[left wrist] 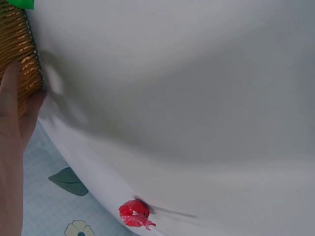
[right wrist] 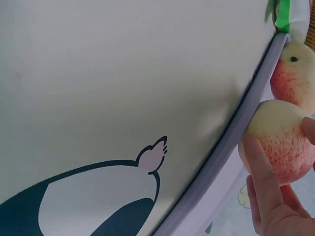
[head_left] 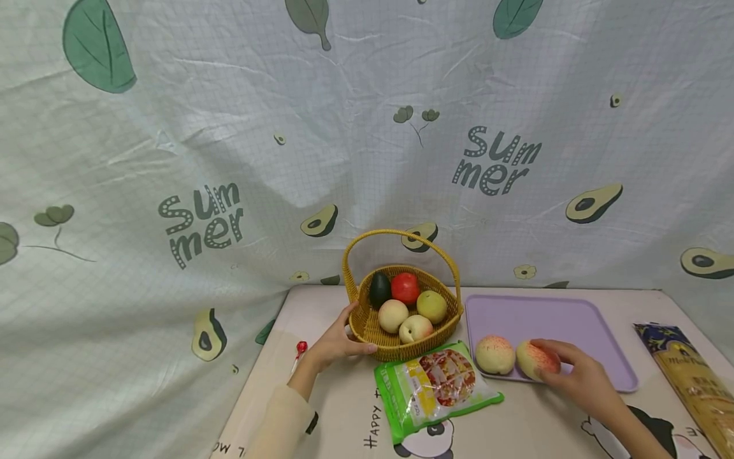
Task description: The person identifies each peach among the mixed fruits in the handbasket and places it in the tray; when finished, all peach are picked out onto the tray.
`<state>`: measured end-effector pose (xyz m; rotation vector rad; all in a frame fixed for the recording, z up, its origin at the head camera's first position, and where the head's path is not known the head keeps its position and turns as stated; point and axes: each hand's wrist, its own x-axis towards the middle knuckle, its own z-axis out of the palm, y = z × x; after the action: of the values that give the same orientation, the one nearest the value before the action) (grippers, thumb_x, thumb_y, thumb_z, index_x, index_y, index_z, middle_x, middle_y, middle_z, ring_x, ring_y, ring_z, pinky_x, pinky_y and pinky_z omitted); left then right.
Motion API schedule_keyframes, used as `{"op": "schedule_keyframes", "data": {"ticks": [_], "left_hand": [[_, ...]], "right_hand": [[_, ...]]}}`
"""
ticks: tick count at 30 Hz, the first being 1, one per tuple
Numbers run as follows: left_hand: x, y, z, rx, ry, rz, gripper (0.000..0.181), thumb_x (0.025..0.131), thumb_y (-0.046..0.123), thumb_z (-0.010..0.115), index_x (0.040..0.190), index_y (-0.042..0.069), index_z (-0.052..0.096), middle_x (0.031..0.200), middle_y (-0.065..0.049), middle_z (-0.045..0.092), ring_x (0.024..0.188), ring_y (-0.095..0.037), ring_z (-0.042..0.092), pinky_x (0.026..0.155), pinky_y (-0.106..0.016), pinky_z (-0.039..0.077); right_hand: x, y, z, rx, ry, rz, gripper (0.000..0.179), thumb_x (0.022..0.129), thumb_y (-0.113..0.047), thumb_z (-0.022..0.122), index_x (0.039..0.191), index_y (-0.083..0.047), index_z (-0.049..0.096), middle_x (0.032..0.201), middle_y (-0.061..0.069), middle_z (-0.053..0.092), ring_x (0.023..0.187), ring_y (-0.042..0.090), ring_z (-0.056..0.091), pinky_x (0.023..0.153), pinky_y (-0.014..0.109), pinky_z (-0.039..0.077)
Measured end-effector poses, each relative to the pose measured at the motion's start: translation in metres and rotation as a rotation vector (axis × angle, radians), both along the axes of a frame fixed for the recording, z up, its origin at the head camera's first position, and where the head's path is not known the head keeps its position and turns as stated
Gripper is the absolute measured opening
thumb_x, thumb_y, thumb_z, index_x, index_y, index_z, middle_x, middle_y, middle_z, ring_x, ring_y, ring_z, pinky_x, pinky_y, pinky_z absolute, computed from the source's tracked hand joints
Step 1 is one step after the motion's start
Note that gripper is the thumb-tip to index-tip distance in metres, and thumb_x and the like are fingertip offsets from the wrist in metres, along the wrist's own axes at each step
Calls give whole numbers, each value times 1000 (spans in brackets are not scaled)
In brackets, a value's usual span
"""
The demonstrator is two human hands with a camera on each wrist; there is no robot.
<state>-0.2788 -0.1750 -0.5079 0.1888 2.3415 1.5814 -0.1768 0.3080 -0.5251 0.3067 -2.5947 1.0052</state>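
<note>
Your right hand [head_left: 582, 376] pinches a peach [head_left: 532, 358], fingers curled to it, at the tray [head_left: 550, 312]'s 6 to 7 o'clock; can't tell if it's lifted. Other peach [head_left: 495, 355] sits at its 9 o'clock: pinch evenly, don't nudge it. Your left hand [head_left: 334, 342], fingers spread, rests on the basket [head_left: 404, 352]'s 8 o'clock side; press lightly, it might slide.

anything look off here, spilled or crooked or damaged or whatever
Nothing looks spilled or damaged. The one mildly odd thing is the green-edged bag: it lies askew on the table in front of the basket, slanted against the near edge of the tray.
</note>
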Motion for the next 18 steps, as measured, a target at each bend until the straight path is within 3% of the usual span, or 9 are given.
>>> {"op": "schedule_keyframes", "data": {"ticks": [10,14,18], "left_hand": [[1,1,2,18,-6,-3,118,79,25,94,168,26,16,169,-23,24,138,-43,52,119,-62,36],[1,1,1,11,0,-1,118,79,25,94,168,25,16,169,-23,23,142,-44,48,120,-63,35],[2,1,0,4,4,-1,118,79,25,93,168,24,16,170,-23,23,144,-45,46,120,-64,34]], "right_hand": [[-2,-2,1,46,-7,-2,49,78,-14,91,124,-14,74,127,15,73,111,-23,42,79,24,54],[-3,-3,-1,53,39,12,50,78,-13,91,125,-13,74,126,14,73,112,-23,42,81,16,49],[-3,-5,-4,64,105,26,51,76,-11,91,123,-12,74,123,13,74,115,-23,41,85,3,37]]}}
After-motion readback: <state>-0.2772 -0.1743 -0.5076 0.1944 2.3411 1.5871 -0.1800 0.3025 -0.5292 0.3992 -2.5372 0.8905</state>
